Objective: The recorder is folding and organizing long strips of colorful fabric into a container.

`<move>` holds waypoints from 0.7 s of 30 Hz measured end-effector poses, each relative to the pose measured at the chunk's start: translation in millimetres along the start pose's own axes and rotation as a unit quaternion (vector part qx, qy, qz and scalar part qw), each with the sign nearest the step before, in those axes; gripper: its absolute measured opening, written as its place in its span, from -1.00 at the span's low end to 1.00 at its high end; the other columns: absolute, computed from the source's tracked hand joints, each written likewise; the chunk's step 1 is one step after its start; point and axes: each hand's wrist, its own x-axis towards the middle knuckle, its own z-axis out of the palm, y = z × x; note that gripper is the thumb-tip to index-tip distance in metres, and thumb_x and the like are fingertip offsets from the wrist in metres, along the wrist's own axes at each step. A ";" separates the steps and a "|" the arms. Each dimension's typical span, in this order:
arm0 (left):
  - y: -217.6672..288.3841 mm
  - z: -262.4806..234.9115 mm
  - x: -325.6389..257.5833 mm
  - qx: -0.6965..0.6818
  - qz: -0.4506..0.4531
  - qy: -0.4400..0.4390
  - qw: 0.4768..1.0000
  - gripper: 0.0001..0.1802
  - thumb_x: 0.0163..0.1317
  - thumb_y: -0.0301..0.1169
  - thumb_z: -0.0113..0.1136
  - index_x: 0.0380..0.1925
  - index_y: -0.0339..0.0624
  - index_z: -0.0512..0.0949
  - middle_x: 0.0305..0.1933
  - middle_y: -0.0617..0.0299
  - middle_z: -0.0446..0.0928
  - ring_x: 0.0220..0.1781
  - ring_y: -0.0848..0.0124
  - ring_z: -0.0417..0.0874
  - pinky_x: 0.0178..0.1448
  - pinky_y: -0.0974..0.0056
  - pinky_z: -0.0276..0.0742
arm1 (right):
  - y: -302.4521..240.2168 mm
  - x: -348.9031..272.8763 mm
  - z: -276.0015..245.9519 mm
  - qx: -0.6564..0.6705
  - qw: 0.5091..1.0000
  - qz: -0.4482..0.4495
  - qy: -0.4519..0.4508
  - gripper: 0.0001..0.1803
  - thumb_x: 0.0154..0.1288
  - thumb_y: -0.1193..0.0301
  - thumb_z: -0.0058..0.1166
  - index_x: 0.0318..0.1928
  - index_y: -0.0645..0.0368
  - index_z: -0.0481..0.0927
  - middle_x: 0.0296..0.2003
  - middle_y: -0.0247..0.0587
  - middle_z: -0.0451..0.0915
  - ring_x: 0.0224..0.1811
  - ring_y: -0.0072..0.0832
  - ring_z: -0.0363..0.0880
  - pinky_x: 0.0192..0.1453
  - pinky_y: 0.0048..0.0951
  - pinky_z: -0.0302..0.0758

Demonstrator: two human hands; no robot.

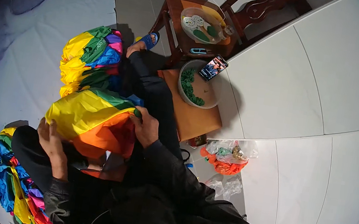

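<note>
A rainbow-striped fabric (86,114) in yellow, orange, green and blue lies spread across my lap. My right hand (145,127) pinches its right edge, where a small dark green piece (137,113) shows beside the fingertips. At the opposite edge is my left hand (51,142), its fingers raised and apart against the yellow and orange cloth. Whether the left thumb presses on the fabric is hidden. Beyond my knees the cloth runs into a bunched multicoloured heap (89,58).
Another colourful fabric pile (21,176) lies at my left. On my right, a brown stool (196,122) bears a tub (212,99) of green pieces with a phone (213,67) propped on it. A wooden chair (173,1) carries another bowl (184,26). Plastic bags (230,160) lie by the white-tiled surface (294,97).
</note>
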 end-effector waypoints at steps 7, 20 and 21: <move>39.9 49.1 -43.4 0.304 0.249 -0.192 0.899 -0.25 0.19 -0.24 0.38 0.31 -0.36 0.31 0.35 -0.22 0.33 0.41 -0.13 0.32 0.42 0.02 0.30 | -25.7 -1.4 6.8 0.022 0.990 -0.139 -0.015 -0.61 0.30 0.43 0.23 0.11 0.28 0.54 -0.12 0.12 0.67 -0.20 -0.15 0.72 -0.11 -0.35 0.62; 25.6 60.6 -57.1 0.304 0.112 -0.347 0.880 -0.21 -0.08 -0.26 0.55 0.16 -0.25 0.40 -0.09 -0.19 0.61 -0.05 -0.19 0.63 0.02 -0.05 0.59 | -114.0 19.9 -45.1 0.181 0.969 -0.048 -0.164 -0.60 0.33 0.48 0.19 0.16 0.27 0.52 -0.14 -0.01 0.70 -0.18 -0.31 0.74 -0.05 -0.43 0.64; 22.8 59.0 -57.0 0.305 0.112 -0.345 0.880 -0.21 -0.08 -0.26 0.55 0.16 -0.25 0.40 -0.09 -0.19 0.61 -0.05 -0.19 0.63 0.02 -0.05 0.59 | -118.2 20.8 -45.9 0.183 0.968 -0.047 -0.167 -0.60 0.34 0.49 0.18 0.17 0.27 0.52 -0.15 -0.01 0.70 -0.19 -0.33 0.75 -0.06 -0.43 0.64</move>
